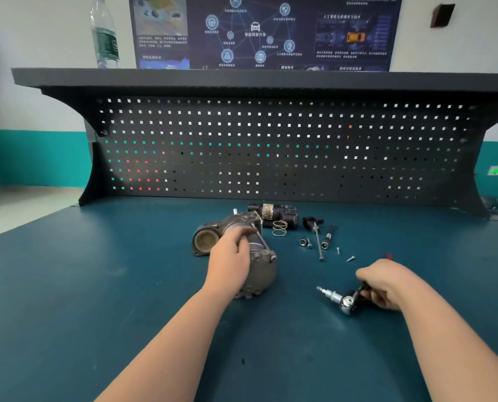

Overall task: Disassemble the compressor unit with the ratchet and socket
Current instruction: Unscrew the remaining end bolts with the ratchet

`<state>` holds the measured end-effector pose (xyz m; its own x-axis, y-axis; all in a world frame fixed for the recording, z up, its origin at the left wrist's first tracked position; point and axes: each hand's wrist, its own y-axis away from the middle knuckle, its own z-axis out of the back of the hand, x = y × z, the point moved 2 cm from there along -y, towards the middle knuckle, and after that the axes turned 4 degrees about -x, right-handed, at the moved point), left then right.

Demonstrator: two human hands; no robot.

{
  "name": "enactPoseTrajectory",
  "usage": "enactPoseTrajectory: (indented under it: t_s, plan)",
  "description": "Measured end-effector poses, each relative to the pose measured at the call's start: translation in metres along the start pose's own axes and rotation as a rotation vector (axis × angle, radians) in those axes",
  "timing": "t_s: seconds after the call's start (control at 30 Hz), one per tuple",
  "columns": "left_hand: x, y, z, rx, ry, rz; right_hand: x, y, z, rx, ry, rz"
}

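i'm looking down at the bench (97, 285) and the compressor (236, 245) is lying on its side near the middle, its long axis running from the far left toward me and slightly right, with the round end cap nearest me. my left hand (230, 261) is resting over the top of the body, fingers curled around it and steadying it. my right hand (387, 282) is gripping the ratchet (348, 300) by its handle, well apart from the compressor toward the right, with the socket (326, 293) pointing left at the end cap. so the work is lying to the left and a little farther back from the tool hand. i'm judging the next move is carrying the socket across to a bolt head (273, 258) on the cap's rim, lining it up along the bolt's axis. loose bolts (319, 245), a spring (279, 227) and a black motor part (274, 214) are lying toward the back edge.
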<state>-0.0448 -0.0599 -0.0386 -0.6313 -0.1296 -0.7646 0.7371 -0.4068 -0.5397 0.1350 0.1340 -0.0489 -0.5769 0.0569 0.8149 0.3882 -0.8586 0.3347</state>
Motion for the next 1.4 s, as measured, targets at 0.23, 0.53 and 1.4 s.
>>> enactPoseTrajectory:
  t_s: [0.23, 0.53, 1.4]
  plan:
    - [-0.054, 0.044, 0.004, -0.306, 0.237, -0.075, 0.04, 0.013, -0.008, -0.033, -0.666, 0.298]
    - [-0.066, 0.054, -0.046, 0.153, 1.127, 0.747, 0.047, 0.032, -0.033, -0.105, -0.704, 0.546]
    - [-0.048, 0.068, -0.047, 0.095, 1.122, 0.976, 0.037, 0.038, -0.051, -0.264, -0.576, 0.735]
